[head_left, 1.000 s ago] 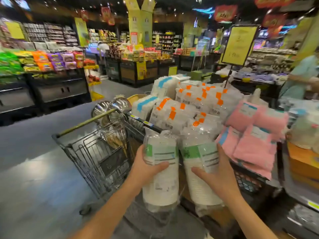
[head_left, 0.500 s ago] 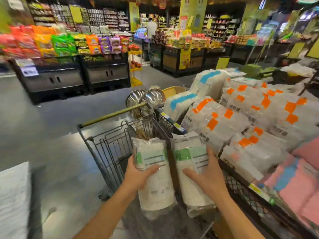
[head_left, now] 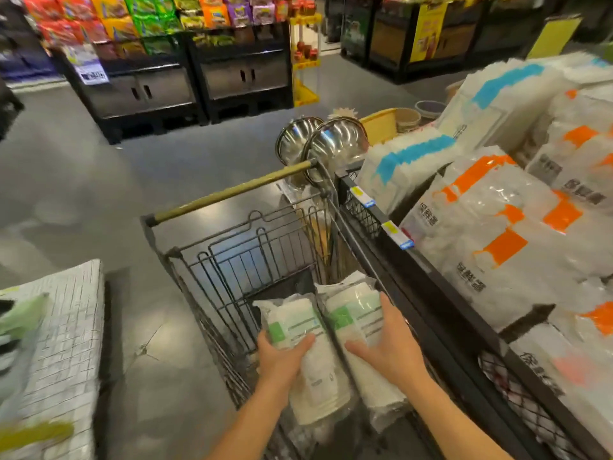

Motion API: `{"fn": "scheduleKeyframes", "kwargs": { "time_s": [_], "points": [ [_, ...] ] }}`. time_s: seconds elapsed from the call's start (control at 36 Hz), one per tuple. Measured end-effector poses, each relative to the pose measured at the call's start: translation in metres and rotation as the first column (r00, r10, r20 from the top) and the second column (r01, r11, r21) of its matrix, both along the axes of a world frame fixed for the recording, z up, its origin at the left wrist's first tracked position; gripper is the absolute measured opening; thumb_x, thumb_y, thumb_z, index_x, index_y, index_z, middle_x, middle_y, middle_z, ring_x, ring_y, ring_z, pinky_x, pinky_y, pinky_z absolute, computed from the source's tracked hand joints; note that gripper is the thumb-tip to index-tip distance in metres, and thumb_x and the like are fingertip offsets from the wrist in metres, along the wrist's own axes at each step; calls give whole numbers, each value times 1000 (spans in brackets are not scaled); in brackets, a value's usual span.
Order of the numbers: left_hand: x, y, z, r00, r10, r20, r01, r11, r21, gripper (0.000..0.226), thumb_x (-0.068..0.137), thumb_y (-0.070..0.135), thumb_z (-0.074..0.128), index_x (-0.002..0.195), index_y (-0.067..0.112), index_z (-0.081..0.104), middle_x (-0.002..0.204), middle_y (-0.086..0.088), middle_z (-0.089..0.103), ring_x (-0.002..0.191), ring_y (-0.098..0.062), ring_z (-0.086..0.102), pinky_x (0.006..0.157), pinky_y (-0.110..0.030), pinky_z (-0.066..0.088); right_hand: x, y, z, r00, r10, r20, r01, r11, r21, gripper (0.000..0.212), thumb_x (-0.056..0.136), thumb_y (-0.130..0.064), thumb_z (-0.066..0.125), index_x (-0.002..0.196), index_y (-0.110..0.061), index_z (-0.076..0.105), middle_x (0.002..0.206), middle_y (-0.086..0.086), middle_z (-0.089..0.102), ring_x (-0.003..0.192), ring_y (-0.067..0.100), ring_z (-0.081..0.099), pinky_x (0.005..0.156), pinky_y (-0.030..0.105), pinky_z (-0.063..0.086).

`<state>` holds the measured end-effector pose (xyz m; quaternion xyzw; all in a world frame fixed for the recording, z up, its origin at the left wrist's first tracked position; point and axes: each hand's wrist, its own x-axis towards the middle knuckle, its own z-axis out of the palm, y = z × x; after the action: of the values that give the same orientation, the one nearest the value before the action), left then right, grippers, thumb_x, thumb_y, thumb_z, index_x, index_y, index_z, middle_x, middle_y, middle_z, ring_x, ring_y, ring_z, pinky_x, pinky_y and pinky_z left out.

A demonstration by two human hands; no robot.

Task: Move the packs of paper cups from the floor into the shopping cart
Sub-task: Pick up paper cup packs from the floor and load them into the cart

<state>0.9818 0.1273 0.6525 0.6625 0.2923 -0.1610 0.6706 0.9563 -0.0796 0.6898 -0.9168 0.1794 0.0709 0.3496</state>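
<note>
I can't see shopping cart (head_left: 252, 247) bottom beneath cup packs (head_left: 295, 322); pack print unreadable; white bundle (head_left: 69, 327) blurred, cropped left.

My only view is a wide-angle head camera. It looks forward and steeply down into the cart (head_left: 232, 191), close above the left hand (head_left: 282, 360) and right hand (head_left: 391, 353), floor (head_left: 99, 180) to the left, rack (head_left: 431, 293) hard right.

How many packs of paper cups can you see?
2. The left pack is held by the left hand; the right pack beside it is held by the right hand. Both are over the shopping cart. More may be hidden beneath them.
</note>
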Motion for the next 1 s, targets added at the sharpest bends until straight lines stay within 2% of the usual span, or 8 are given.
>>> {"fn": "scheduleKeyframes", "kwargs": {
  "time_s": [0.22, 0.36, 0.47, 0.56, 0.64, 0.75, 0.86, 1.0],
  "points": [
    [84, -4, -148, 962, 88, -258, -48, 986, 159, 145, 15, 72, 91, 143, 33, 35, 132, -1, 60, 115, -27, 62, 98, -48, 53, 107, 9, -110, 967, 60, -247, -83, 993, -81, 119, 67, -72, 70, 160, -32, 6, 164, -13, 23, 145, 16, 34, 109, 43, 43],
    [113, -15, -179, 925, 149, -350, -48, 959, 281, 125, 49, 43, 99, 152, 18, 32, 149, -12, 46, 133, -31, 48, 108, -37, 40, 149, 12, -178, 901, 110, -420, -129, 992, -16, 113, 84, -60, 68, 161, -28, -7, 164, -1, 25, 142, 20, 40, 105, 34, 41],
    [116, -25, -247, 912, 143, -384, -31, 958, 284, 138, 28, 61, 92, 150, 25, 37, 140, -7, 57, 125, -28, 57, 105, -44, 47, 171, 11, -228, 871, 130, -473, -77, 989, 130, 105, 96, -41, 65, 158, -24, -18, 168, 5, 12, 150, 28, 27, 117, 31, 25],
    [127, -37, -260, 899, 126, -419, 16, 948, 318, 122, 51, 49, 95, 153, 22, 34, 144, -7, 55, 128, -28, 55, 103, -36, 44, 179, 12, -277, 873, 124, -471, -103, 992, 69, 119, 78, -89, 39, 149, -17, -24, 162, -19, -26, 156, 21, -3, 119, 20, -7],
    [140, -50, -285, 875, 34, -482, 145, 933, 328, 99, 74, 48, 84, 153, 21, 29, 136, 1, 53, 125, -29, 55, 95, -33, 43, 171, 3, -342, 915, 71, -397, -30, 994, 108, 130, 47, -109, 10, 153, -37, -12, 162, -10, -7, 155, 29, 10, 123, 23, -7],
    [141, -54, -317, 884, -19, -467, 168, 946, 278, 81, 71, 50, 85, 131, 28, 35, 114, 3, 56, 99, -20, 56, 91, -32, 47, 176, 2, -341, 891, 27, -452, 48, 987, 155, 133, 43, -107, 33, 149, -53, -27, 169, -1, 0, 155, 24, 11, 124, 48, 12],
    [140, -53, -321, 879, -50, -474, 192, 948, 256, 76, 67, 61, 83, 116, 43, 28, 118, 2, 59, 103, -26, 62, 92, -37, 52, 183, -1, -333, 904, 63, -423, 2, 989, 151, 120, 84, -47, 77, 153, -43, -21, 169, -7, -9, 156, 20, 1, 124, 44, 5],
    [156, -61, -288, 902, -70, -426, 225, 918, 325, 97, 63, 60, 84, 137, 38, 25, 142, -8, 53, 128, -33, 53, 107, -47, 46, 180, -3, -294, 912, 13, -411, -48, 996, -77, 122, 81, -60, 75, 157, -35, -17, 169, -5, 0, 156, 17, 3, 126, 42, 7]
  ]
}}
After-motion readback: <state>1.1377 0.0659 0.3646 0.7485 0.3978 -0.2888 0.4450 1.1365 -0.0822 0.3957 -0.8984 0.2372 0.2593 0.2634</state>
